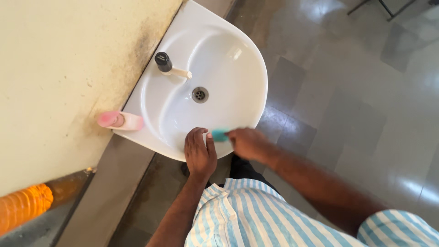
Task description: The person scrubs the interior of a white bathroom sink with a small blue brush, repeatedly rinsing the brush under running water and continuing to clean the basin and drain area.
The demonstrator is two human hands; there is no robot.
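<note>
A small teal scrub pad [220, 135] sits at the near rim of the white sink [247, 68], blurred, so only its blocky shape and flat colour can be made out. The right hand [248, 142] is closed on the pad's right end, fingers curled around it, holding it just above the basin's edge. The left hand [199, 153] lies just beside the pad on its left, palm down with fingers bent over the rim, pressing on the porcelain and gripping nothing else; its fingertips nearly meet the pad.

The sink is a smooth, glossy oval bowl with a round metal drain [200, 94] at its middle. A cream tap [171, 67] with a black round knob stands at the far rim, spout pointing toward the drain. A pink bottle [120, 120] lies on its side at the sink's left rim against the cream wall [55, 68], which is stained dark along the sink's edge. The floor [366, 91] is shiny grey tile. Both arms come out of a blue-and-white striped shirt [247, 215].
</note>
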